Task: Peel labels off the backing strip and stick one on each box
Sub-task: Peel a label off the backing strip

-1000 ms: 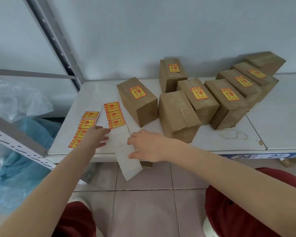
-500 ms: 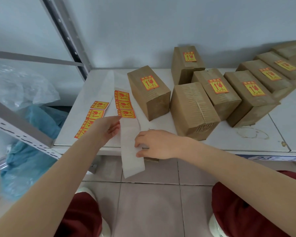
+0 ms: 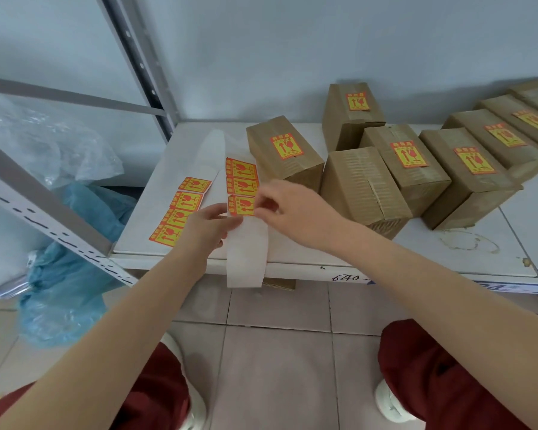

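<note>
The left hand (image 3: 205, 229) pinches the white paper backing strip (image 3: 246, 252) and the right hand (image 3: 294, 209) pinches the yellow-and-red rectangular label (image 3: 240, 205) at its fingertips, which may tear if pulled too fast.

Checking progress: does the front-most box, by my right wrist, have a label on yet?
Not on: the front-most box shows only bare taped cardboard on its top and front; hidden sides, cannot tell.

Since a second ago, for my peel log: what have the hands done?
The right hand came off the backing strip at the table edge and moved forward to pinch the nearest label. The left hand shifted right onto the strip beside it. The boxes and the other label strip stayed put.
</note>
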